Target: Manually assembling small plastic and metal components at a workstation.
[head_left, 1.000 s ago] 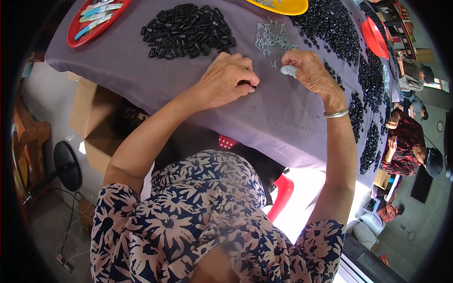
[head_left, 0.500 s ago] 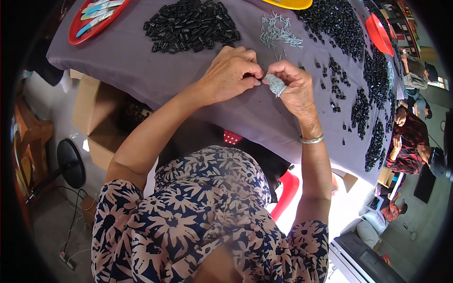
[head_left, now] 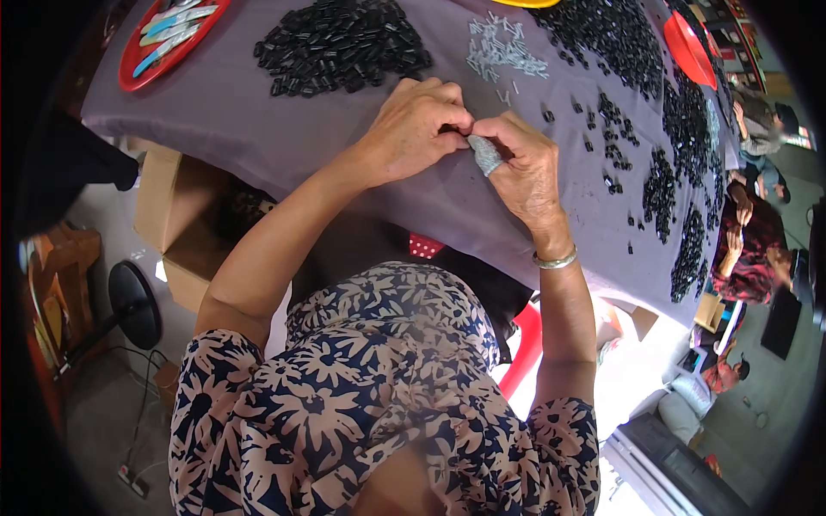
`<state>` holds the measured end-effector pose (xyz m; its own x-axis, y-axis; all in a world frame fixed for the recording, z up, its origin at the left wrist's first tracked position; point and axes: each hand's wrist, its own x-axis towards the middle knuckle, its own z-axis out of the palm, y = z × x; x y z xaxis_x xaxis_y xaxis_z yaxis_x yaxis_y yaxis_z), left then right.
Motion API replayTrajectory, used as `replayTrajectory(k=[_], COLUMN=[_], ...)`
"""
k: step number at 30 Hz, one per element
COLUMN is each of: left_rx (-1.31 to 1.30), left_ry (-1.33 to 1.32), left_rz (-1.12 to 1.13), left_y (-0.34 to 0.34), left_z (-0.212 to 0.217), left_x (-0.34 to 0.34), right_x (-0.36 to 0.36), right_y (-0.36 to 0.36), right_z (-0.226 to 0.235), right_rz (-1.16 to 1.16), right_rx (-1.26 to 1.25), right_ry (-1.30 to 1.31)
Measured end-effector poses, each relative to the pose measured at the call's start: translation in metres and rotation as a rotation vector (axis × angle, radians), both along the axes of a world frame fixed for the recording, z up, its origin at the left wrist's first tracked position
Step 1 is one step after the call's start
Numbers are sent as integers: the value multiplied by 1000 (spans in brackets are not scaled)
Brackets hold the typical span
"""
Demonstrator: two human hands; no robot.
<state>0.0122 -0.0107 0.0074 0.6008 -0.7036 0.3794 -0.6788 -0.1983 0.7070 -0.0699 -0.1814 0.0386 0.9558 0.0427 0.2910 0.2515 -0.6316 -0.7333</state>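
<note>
I can make out no readable words, numbers or signs here: none on my worktop [head_left: 301, 125], none on the black pieces [head_left: 344, 52], the red tray [head_left: 128, 83] or the carton [head_left: 157, 193].

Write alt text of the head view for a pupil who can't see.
A person's left hand and right hand, its thumb in a grey cover, work close together over a purple cloth; anything held is hidden. Beyond lie a heap of black pieces and scattered silvery pins, with a red plate of blue-and-white items at left.
</note>
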Motion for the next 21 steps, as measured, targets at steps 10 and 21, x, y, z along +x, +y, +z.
replayTrajectory(k=[10,21], left_rx=[34,21], left_ry=[-2,-20], left_rz=[-19,-1], left_y=[3,3], left_z=[7,3], left_x=[2,1], right_x=[4,4], right_y=[-15,-12], right_z=[-6,-2], right_rz=[20,40], right_rx=[77,66], right_ry=[81,93])
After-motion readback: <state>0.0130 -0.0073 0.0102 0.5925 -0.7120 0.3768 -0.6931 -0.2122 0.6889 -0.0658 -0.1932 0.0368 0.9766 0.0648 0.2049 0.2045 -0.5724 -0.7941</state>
